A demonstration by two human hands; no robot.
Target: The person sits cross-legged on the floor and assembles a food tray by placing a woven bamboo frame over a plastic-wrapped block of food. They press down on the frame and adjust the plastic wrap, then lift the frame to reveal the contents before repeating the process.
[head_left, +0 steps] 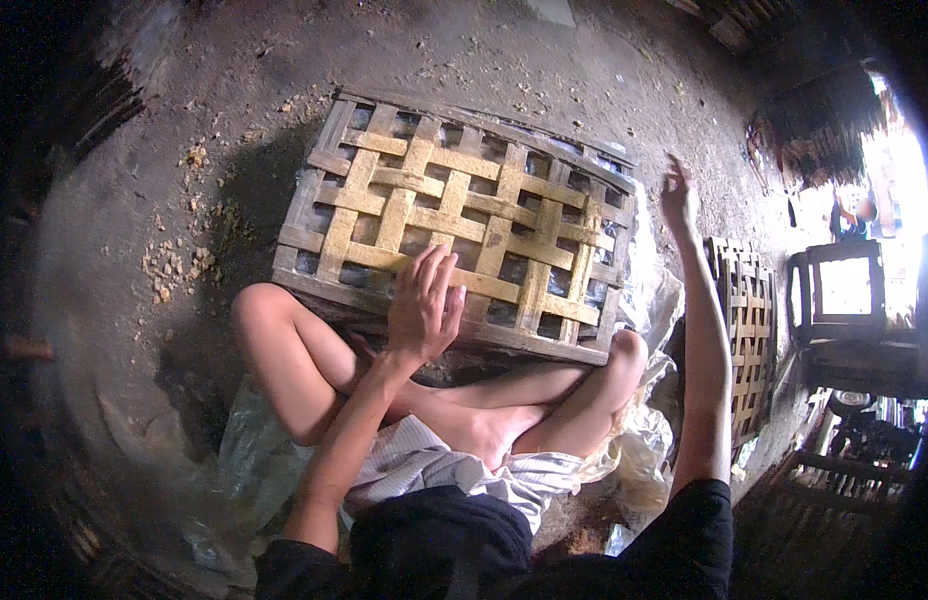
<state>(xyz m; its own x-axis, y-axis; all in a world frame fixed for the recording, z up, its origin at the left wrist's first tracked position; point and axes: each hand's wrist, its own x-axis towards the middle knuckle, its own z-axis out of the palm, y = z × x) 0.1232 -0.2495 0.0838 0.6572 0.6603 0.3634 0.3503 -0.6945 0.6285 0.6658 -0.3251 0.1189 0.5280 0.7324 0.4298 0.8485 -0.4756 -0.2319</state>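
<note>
A rectangular woven bamboo rack (454, 205) lies in front of my crossed legs, its wide flat strips crossing in an open lattice inside a darker frame. Through the gaps, crumpled clear plastic shows beneath it. My left hand (424, 305) rests on the near edge of the lattice, fingers stretched and slightly apart, gripping nothing. Off the rack's far right corner, my right hand (677, 195) is held out with the arm extended. Its index finger points away and the other fingers are loosely bent; I see no object in it.
Clear plastic sheeting (649, 290) spreads along the rack's right side. Farther right is a second bamboo lattice (749, 340). Yellowish crumbs (184, 255) litter the dirt floor to the left. A wooden frame (842, 288) stands near the bright opening, where a person (852, 215) appears.
</note>
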